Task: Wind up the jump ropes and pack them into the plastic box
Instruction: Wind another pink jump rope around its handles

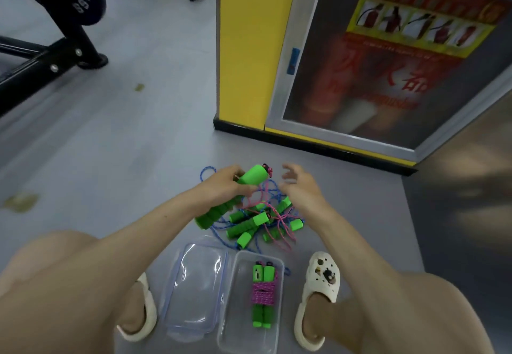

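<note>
A tangle of jump ropes (263,223) with green foam handles and pink and blue cords lies on the grey floor in front of me. My left hand (224,184) grips one green handle (253,175), lifted above the pile with its pink cord trailing down. My right hand (299,184) hovers open just right of that handle, fingers spread, touching nothing. Close to my feet stands the clear plastic box (238,326); inside it lies one wound rope (263,292), its two green handles side by side, bound with pink cord.
The box's clear lid (194,290) lies left of the box. My white clogs (318,295) flank both, knees bent wide. A yellow pillar (249,48) and a fire-cabinet door rise behind the pile. Black gym equipment (55,57) stands at the far left.
</note>
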